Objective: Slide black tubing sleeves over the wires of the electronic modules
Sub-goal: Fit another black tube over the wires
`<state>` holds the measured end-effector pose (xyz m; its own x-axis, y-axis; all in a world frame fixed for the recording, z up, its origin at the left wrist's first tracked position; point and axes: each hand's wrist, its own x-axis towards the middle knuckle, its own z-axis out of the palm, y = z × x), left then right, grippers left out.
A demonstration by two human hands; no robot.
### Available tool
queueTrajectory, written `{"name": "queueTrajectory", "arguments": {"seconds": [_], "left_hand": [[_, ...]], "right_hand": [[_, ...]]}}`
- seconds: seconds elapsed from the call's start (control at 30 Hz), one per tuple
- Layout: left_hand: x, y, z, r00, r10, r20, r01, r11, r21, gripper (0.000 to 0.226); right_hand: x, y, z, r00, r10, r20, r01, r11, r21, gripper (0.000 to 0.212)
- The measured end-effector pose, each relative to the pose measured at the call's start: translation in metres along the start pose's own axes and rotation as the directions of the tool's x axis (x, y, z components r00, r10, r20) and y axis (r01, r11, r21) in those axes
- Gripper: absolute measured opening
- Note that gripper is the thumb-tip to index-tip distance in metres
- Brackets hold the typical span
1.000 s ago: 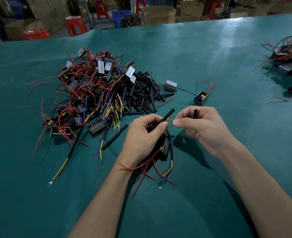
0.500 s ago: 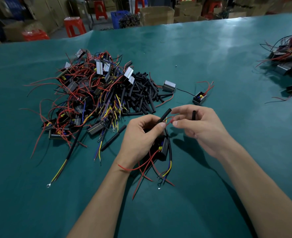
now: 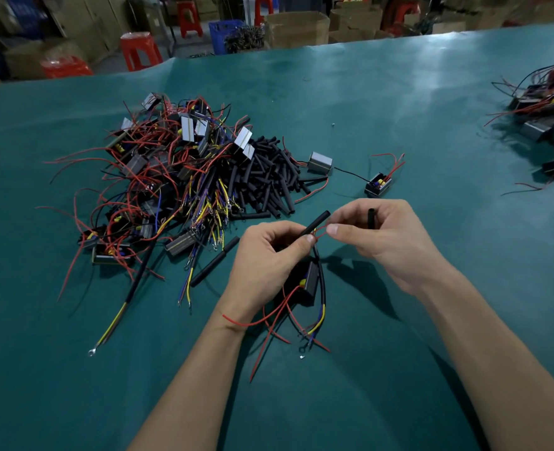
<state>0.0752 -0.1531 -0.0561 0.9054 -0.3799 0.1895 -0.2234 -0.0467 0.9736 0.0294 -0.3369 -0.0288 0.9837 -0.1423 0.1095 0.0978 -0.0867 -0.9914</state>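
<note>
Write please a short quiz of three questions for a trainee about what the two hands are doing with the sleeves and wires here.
1. True or false: the left hand grips a black tubing sleeve.
2. What does the right hand pinch at its fingertips? A) a red wire B) a ring terminal C) a screw
3. Fill in: a spare black sleeve sticks up from the ____ hand.

Key: 1 true; 2 A, the red wire; 3 right.

Two hands (image 3: 269, 255); two module piles (image 3: 171, 177); two loose modules (image 3: 320, 162); one sleeve heap (image 3: 269, 177); three red stools (image 3: 139, 48).
</note>
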Motion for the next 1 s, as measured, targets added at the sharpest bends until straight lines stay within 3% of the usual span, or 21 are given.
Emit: {"name": "queueTrajectory", "arguments": {"seconds": [0.2, 0.73, 1.0], "left_hand": [[0.000, -0.001, 0.000, 1.000, -0.003, -0.004, 0.003, 1.000, 0.017, 0.012], [0.001, 0.000, -0.003, 1.000, -0.018, 0.016, 0.018, 1.000, 0.014, 0.008], [-0.001, 0.002, -0.005, 0.999, -0.021, 0.045, 0.018, 0.997, 0.069, 0.015]], "right_hand": [[-0.001, -0.002, 0.001, 0.999, 0.047, -0.002, -0.047, 0.999, 0.001, 0.015], [0.001, 0.007, -0.002, 0.997, -0.073, -0.012, 0.071, 0.986, -0.152, 0.012], [0.002, 0.010, -0.003, 0.996, -0.088, 0.019, 0.090, 0.990, -0.112, 0.010]]}}
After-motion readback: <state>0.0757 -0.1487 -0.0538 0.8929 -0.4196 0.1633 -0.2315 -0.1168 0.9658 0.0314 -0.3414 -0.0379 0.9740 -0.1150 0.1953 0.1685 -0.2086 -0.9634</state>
